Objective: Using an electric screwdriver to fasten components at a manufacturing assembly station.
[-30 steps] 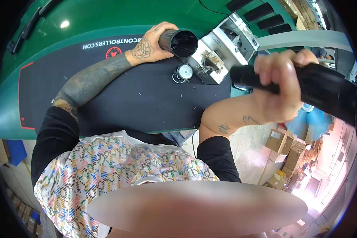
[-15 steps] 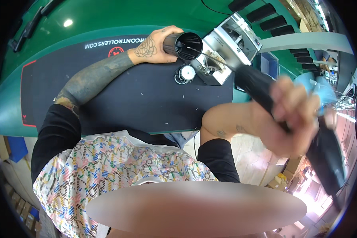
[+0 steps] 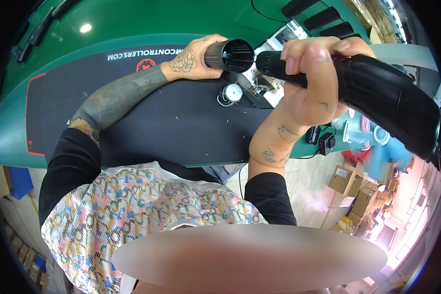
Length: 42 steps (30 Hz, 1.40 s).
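My left hand (image 3: 196, 60) is wrapped round a dark cylindrical housing (image 3: 219, 56) held above the mat. Small perforations show inside its open end, which faces right. Closed about the front part of a black power screwdriver (image 3: 389, 93), my right hand (image 3: 316, 78) holds the tool nearly level. The nose of the screwdriver is close to the housing's open end; its thin bit cannot be made out at this moment. Below the housing, a small round motor-like part (image 3: 232, 92) with a pale top and a wire sits on the mat.
A black work mat (image 3: 181, 127) covers part of the green table (image 3: 132, 19), with tiny pale bits scattered on it. A metal screw-feeder-like device (image 3: 289, 33) stands behind my right hand. Several black cylinders (image 3: 323, 17) line the back right. Cardboard boxes (image 3: 342, 179) are beyond the table's right side.
My right hand and the screwdriver have swung up and left, bringing its nose close to the housing. The bit, seen earlier reaching into the housing, no longer shows. The left hand barely moved.
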### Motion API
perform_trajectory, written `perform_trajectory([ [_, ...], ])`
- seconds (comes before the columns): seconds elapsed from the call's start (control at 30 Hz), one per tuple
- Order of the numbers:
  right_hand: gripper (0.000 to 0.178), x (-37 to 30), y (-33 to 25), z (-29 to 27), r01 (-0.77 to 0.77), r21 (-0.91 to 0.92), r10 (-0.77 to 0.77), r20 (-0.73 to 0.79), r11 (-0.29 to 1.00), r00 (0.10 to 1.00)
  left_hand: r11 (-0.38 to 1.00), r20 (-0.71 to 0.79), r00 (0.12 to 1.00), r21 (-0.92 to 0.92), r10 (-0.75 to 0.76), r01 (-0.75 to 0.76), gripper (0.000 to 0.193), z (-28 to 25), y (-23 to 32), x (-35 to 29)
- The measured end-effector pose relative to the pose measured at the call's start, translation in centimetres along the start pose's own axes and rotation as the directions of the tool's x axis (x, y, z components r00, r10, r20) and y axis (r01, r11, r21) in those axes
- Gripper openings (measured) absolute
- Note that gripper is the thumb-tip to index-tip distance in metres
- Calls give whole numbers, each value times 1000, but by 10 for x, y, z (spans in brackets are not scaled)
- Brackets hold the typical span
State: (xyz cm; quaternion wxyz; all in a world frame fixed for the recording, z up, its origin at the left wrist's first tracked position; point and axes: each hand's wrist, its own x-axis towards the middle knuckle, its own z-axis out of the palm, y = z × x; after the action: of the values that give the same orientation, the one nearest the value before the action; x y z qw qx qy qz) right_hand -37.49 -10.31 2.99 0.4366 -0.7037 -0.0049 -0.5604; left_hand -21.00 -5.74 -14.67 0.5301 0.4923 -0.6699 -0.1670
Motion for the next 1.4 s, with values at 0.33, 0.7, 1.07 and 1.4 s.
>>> perform_trajectory([
  [0.33,28,-4,-25,-19,111,161,-108,-30,981,994,1000,-71,997,-11,20,-20,64,4,-5,-2],
  [0.7,21,4,-39,-64,-89,-275,130,134,957,982,996,-133,990,90,35,-23,61,2,-3,1],
  [1.07,27,-7,-73,-73,45,675,-40,-22,736,999,997,-76,995,41,63,-60,63,0,-6,0],
  [1.4,37,-11,-8,-19,150,19,-151,193,989,970,995,-89,991,-1,103,-103,56,8,-5,1],
])
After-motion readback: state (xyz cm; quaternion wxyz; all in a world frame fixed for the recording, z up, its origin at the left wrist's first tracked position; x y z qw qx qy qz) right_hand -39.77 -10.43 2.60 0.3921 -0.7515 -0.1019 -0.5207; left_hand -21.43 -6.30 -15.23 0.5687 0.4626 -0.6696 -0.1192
